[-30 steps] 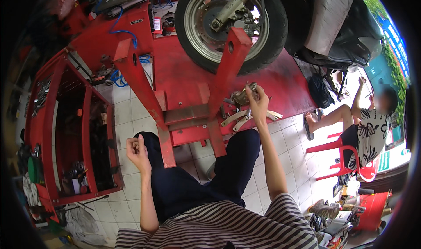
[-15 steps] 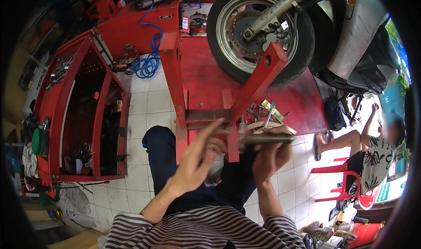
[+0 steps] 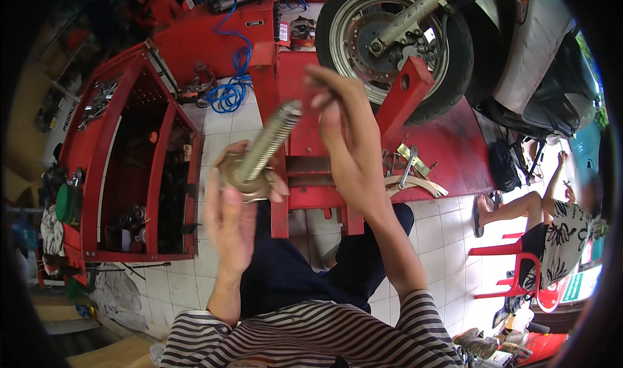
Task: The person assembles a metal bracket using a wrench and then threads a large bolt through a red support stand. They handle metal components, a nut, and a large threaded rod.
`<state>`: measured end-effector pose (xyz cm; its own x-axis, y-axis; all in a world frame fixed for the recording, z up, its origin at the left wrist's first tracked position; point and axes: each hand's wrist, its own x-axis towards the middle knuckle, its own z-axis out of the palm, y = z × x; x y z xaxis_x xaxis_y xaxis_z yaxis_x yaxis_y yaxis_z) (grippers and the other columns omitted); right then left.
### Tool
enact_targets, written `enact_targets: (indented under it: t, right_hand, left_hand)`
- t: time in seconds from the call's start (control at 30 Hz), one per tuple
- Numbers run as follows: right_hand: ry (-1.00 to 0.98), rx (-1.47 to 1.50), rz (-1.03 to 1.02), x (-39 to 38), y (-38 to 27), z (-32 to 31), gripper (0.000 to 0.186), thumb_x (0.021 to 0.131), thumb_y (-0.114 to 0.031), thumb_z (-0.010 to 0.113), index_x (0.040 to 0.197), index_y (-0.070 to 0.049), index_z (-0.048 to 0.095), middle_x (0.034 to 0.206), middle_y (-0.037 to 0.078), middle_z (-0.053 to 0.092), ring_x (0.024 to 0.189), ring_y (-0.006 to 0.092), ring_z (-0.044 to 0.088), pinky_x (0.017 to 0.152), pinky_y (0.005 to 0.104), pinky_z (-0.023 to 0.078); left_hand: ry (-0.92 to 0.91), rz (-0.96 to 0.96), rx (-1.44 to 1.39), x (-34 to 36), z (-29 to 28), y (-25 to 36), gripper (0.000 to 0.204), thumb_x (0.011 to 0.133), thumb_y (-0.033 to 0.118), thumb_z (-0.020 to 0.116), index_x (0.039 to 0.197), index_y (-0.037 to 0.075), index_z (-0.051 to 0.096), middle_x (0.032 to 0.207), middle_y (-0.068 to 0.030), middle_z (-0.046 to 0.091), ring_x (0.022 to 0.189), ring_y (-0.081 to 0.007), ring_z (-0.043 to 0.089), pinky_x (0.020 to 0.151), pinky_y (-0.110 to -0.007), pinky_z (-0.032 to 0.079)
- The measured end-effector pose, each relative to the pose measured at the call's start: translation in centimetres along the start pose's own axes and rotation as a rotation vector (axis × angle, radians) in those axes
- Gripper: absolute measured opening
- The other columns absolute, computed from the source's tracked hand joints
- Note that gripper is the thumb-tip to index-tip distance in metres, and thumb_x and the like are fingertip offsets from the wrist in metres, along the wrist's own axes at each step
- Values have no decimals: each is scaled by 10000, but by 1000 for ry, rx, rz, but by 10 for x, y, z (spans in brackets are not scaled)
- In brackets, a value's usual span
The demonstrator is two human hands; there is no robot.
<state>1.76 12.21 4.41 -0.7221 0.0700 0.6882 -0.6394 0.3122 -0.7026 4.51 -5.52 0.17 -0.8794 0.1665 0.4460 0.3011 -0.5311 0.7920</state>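
Note:
A large steel threaded bolt [image 3: 271, 141] with a wide round base is tilted up and to the right, its base in my left hand [image 3: 230, 206], whose fingers are curled round it. My right hand [image 3: 350, 147] is raised beside the bolt's upper end, open and blurred, with nothing visible in it. Both hands are above a red steel stand [image 3: 409, 92] with two uprights, on a red platform [image 3: 454, 147]. Metal plates, curved pale pieces and a wrench [image 3: 407, 167] lie to the right of the stand. Behind them is a motorbike's front wheel [image 3: 337, 44].
A red tool cabinet [image 3: 82, 173] stands at the left, with a blue hose [image 3: 230, 95] behind it. On the right a seated person [image 3: 561, 232] sits on a red plastic chair [image 3: 516, 271]. Parts and containers are piled at the lower right.
The bolt has passed from my right hand to my left, now tilted upright instead of level. My right hand has risen and opened, and my left has moved left from the middle.

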Motion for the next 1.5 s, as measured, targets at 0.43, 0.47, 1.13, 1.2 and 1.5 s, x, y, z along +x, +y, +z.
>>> enact_targets:
  t: [0.43,0.47,1.13,1.2,1.5]
  right_hand:
    - [-193,51,116,20,35,40,428,934,-159,672,1251,62,488,1112,185,680,1048,229,670,924,360,509]
    - [-181,44,118,19,37,40,423,937,-159,671,1249,62,488,1107,179,681,1049,225,669,918,356,511]
    - [-128,141,48,21,48,41,485,906,-239,697,1200,86,489,882,174,661,700,208,579,647,338,458]
    - [-141,142,68,20,47,41,482,908,-231,696,1204,87,487,902,177,669,722,208,600,662,339,469]
    - [-134,137,89,19,42,44,456,920,-233,689,1184,85,495,903,174,678,750,202,632,696,341,496]
  left_hand:
    - [56,0,352,64,-63,29,458,1059,269,400,1316,-96,500,922,-132,640,751,-157,603,706,-294,470]
    - [64,1,355,68,-60,31,461,1057,274,417,1299,-106,516,875,-121,642,734,-158,605,688,-293,475]
    - [-244,91,455,118,-70,49,513,1018,287,534,1393,-56,465,1259,-198,608,1127,-261,633,980,-388,511]
    - [-304,157,473,120,-74,48,530,1005,269,562,1420,-40,443,1356,-206,555,1219,-269,581,1004,-402,504]
    - [-146,-17,443,120,-68,48,540,1064,427,400,1308,-30,552,852,-80,639,657,-105,563,586,-242,418]
